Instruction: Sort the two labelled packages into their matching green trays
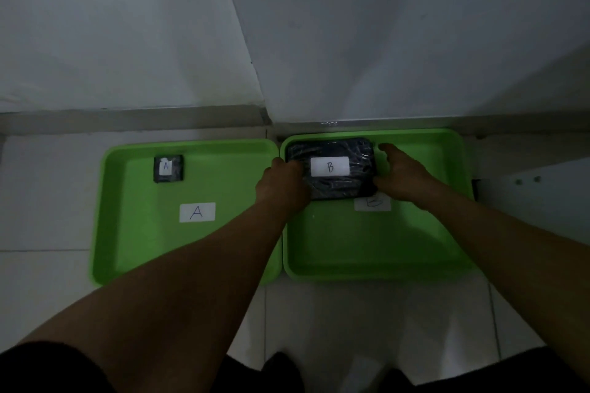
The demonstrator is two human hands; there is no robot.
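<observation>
Inside the right green tray, at its far left corner, lies the large dark package marked B, its near edge partly covering the tray's own paper label. Both hands clasp it by the short ends: the left hand closed around the left edge, the right hand curled against the right edge with fingers spread behind. Its glossy, crinkled wrap looks slippery and somewhat soft, so a two-sided grip at the ends seems wise; weight is probably modest. The small package marked A rests in the left green tray, near its far edge.
</observation>
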